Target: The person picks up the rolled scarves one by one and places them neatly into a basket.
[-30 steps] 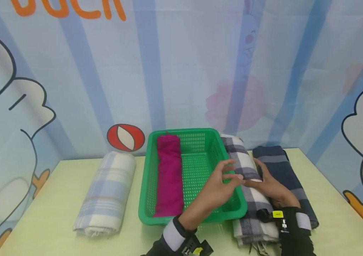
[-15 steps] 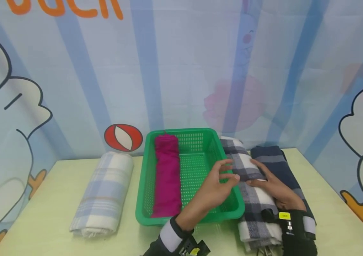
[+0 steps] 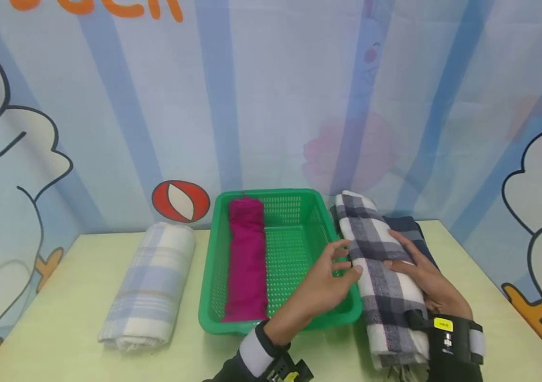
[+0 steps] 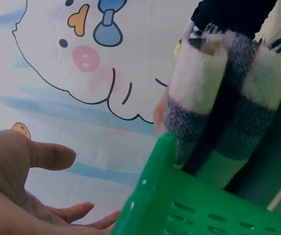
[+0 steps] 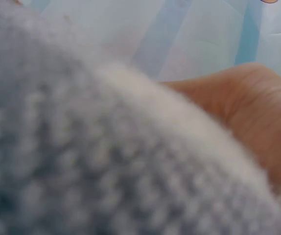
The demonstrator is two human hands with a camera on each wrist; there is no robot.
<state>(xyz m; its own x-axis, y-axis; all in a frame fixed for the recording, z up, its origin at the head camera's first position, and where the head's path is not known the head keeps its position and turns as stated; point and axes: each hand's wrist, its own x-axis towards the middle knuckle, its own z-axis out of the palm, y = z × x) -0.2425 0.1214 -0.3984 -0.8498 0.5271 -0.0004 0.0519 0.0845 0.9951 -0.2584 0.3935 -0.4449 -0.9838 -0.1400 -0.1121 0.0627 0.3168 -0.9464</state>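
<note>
My right hand (image 3: 438, 286) grips the outer side of a rolled black-and-white checked scarf (image 3: 390, 281), thumb along its top. The scarf stands up beside the right wall of a green perforated basket (image 3: 237, 329), its fringed end toward me. In the right wrist view the scarf's blurred weave (image 5: 106, 161) fills most of the picture, with part of the hand behind it. Over the basket's right rim hovers my left hand (image 3: 323, 286), fingers loosely bent and holding nothing; the left wrist view shows its thumb and fingers apart. A rolled magenta cloth (image 3: 247, 260) lies inside the basket's left side.
A rolled light blue and white plaid scarf (image 3: 151, 286) lies on the pale yellow table (image 3: 60, 313) left of the basket. Behind the checked scarf, a navy striped roll (image 3: 414, 231) is mostly covered. A printed cartoon backdrop (image 3: 271, 106) closes off the table's back and sides.
The checked scarf has risen and shifted right in my right hand, tilting up and covering more of the navy roll. My left hand stays nearly still over the basket rim.
</note>
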